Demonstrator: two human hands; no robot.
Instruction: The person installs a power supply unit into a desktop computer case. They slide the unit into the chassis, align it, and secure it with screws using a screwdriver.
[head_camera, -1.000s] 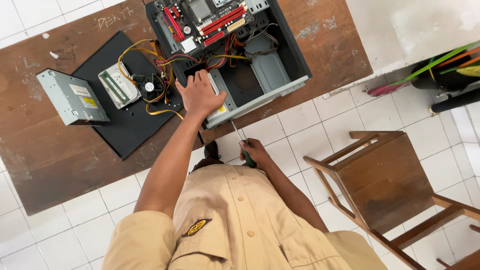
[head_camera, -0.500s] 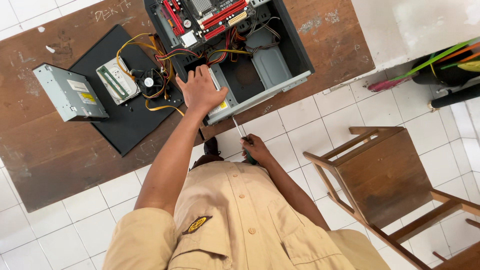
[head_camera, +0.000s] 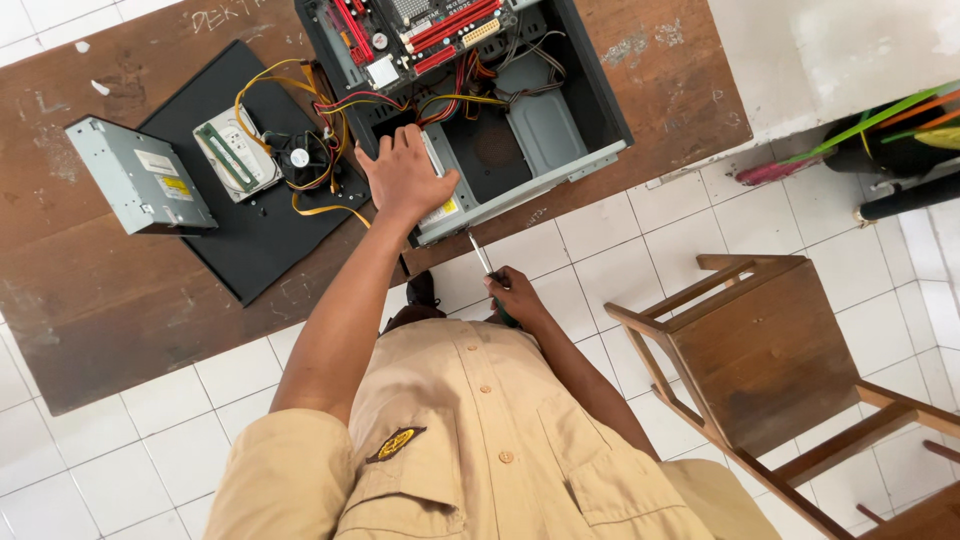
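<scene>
1. One open computer case (head_camera: 560, 150) lies at the table (head_camera: 120, 300) front edge.
2. Left hand (head_camera: 405, 180), fingers spread flat, presses the case's near corner.
3. Right hand (head_camera: 515, 297), fingers closed around one screwdriver (head_camera: 482, 255), tip at the case's front rim.
4. One drive (head_camera: 140, 175) and one black panel (head_camera: 250, 230) lie left; one wooden chair (head_camera: 760, 350) stands right, over open tiled floor.

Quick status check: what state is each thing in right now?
PC case: open, side panel off, motherboard exposed.
Side panel: flat on the table, parts on it.
Optical drive: out of the case, on the table.
Left hand: pressing on the case edge.
Right hand: gripping a screwdriver.
Screwdriver: tip at the case's near edge.
Chair: empty.
</scene>
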